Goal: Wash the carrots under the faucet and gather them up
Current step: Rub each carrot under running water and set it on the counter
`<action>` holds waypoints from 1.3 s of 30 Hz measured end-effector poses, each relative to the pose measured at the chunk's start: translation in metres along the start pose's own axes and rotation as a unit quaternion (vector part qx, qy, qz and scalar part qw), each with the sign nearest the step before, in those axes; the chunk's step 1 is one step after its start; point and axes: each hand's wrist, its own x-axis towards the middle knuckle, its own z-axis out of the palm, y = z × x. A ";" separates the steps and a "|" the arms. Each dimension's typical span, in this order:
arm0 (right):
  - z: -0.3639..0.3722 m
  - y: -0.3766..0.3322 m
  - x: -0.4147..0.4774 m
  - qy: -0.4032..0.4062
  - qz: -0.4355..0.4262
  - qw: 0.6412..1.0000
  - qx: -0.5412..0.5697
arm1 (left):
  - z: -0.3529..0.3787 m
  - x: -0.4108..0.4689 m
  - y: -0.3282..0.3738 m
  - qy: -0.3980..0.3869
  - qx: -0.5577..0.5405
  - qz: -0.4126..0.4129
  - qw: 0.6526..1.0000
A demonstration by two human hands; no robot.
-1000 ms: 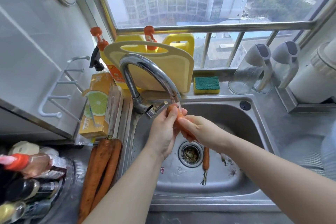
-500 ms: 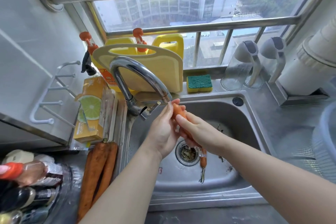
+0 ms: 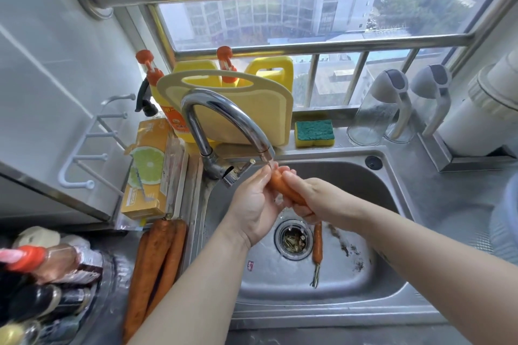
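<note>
Rinsing one carrot [image 3: 283, 187] under the faucet [image 3: 224, 109], over the sink [image 3: 378, 176].
I'm gripping it in my right hand [image 3: 316, 199], my left hand [image 3: 252, 210] seemingly curling round the top; rolling it while rubbing should be clearing every side.

**Home kitchen, seen from above the washing-up area.** A stainless steel sink [image 3: 336, 314] with a curved faucet [image 3: 224, 109] is set into a metal counter [image 3: 448, 204] under a barred window [image 3: 280, 17] that looks out on tall buildings. Behind the faucet stand a cutting board [image 3: 252, 117], yellow detergent bottles [image 3: 273, 71] with pump tops, and a sponge [image 3: 314, 133]. Sauce bottles [image 3: 50, 297] crowd the near left corner. Carrots [image 3: 157, 266] lie on the counter beside the sink, and one carrot [image 3: 283, 189] is held under the spout.
</note>
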 end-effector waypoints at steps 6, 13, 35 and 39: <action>-0.001 0.004 -0.002 0.185 -0.147 0.818 -0.524 | 0.011 0.002 -0.002 0.089 -0.015 -0.001 0.996; -0.002 0.003 0.005 0.208 -0.211 0.833 -0.468 | 0.003 0.007 0.013 0.161 -0.011 -0.030 0.986; -0.005 -0.018 0.002 0.059 -0.006 0.955 0.292 | -0.026 -0.022 0.019 0.106 0.084 0.102 0.986; -0.017 -0.015 -0.018 0.152 -0.044 0.978 0.135 | -0.023 -0.022 0.002 0.091 0.234 0.034 0.967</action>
